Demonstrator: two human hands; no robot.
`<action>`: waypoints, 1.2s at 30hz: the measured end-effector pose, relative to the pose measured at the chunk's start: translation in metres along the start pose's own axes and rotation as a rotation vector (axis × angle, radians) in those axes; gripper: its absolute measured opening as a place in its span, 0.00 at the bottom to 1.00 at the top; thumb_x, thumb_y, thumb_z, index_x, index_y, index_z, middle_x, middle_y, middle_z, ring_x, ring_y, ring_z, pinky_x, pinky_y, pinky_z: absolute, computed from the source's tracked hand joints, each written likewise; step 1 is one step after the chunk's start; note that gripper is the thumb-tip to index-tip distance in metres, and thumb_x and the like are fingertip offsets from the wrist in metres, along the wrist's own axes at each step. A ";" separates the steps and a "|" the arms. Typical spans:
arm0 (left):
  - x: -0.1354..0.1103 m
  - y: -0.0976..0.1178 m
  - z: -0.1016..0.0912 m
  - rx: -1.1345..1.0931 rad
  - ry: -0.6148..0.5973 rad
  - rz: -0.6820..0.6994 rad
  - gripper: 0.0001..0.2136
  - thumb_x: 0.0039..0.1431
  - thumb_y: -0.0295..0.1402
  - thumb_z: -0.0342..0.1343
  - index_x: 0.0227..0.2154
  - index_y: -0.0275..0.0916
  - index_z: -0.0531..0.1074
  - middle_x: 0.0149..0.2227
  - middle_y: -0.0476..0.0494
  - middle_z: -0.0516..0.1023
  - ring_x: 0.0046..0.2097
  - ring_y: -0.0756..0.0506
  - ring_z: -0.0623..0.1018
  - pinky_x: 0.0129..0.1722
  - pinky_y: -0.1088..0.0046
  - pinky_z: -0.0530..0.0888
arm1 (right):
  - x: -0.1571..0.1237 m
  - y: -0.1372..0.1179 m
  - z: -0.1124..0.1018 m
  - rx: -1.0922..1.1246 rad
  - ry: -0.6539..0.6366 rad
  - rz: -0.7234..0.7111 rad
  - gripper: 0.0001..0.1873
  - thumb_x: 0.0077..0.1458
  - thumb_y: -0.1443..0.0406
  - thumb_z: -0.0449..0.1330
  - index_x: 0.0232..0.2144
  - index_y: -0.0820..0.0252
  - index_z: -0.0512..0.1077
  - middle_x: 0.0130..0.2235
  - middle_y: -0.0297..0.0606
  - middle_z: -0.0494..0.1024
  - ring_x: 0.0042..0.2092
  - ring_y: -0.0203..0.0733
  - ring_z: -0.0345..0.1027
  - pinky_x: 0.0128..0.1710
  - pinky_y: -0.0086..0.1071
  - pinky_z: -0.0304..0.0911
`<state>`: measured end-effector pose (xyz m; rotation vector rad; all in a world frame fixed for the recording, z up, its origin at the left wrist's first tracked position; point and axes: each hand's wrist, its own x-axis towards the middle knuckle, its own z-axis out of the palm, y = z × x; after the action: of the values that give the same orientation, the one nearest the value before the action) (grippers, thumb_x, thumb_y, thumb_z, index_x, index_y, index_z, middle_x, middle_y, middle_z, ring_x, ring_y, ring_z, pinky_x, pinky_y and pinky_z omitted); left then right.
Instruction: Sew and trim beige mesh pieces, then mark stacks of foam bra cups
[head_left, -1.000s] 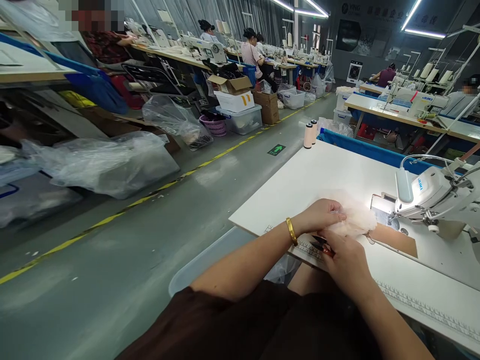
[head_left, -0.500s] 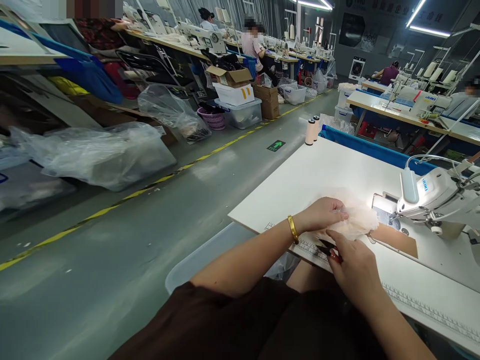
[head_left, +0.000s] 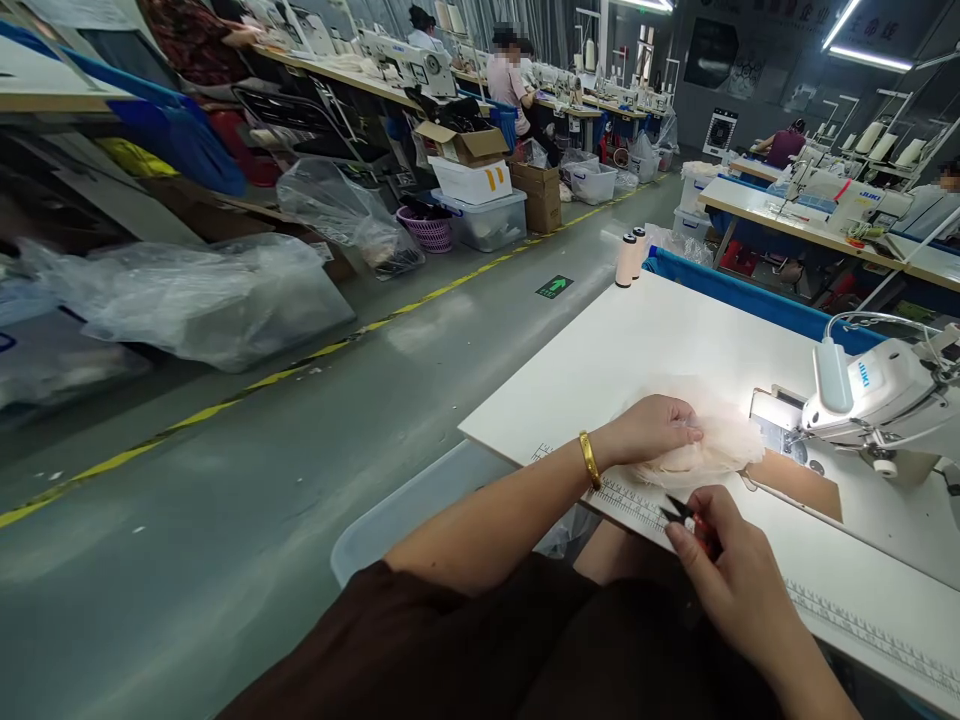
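Observation:
Thin, pale peach gathered fabric (head_left: 716, 445) lies bunched on the white sewing table (head_left: 570, 370), left of the sewing machine's needle area. My left hand (head_left: 660, 428), with a gold bracelet at the wrist, pinches this fabric between thumb and fingers. Near the table's front edge, my right hand (head_left: 731, 560) is closed around small thread snips (head_left: 701, 528) with dark blades and a red handle. Their blades point left and stand apart, a short way from the fabric. The white sewing machine (head_left: 877, 390) stands to the right with its lamp lighting the cloth.
Two peach thread spools (head_left: 625, 262) stand at the table's far corner. A ruler scale (head_left: 630, 503) runs along the front edge. Below the left edge sits a translucent bin (head_left: 405, 510). Bagged goods (head_left: 225, 300), boxes and other people at machines line the aisle.
My right hand has drawn back from the fabric, toward me and to the right, taking the snips along. My left hand keeps its pinch on the fabric. The view has shifted slightly.

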<state>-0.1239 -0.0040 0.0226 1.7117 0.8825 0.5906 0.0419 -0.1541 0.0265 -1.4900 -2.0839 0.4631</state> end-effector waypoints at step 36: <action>-0.084 0.045 -0.012 0.598 0.035 0.471 0.18 0.69 0.50 0.54 0.54 0.49 0.78 0.47 0.45 0.86 0.53 0.39 0.79 0.64 0.56 0.58 | -0.052 0.094 -0.055 -0.462 0.456 -0.068 0.16 0.71 0.55 0.56 0.56 0.53 0.71 0.48 0.47 0.75 0.48 0.55 0.71 0.44 0.47 0.70</action>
<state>-0.1716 -0.0715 0.0724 2.4956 0.7185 0.7097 0.1595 -0.1737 0.0068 -1.5772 -1.9294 -0.3832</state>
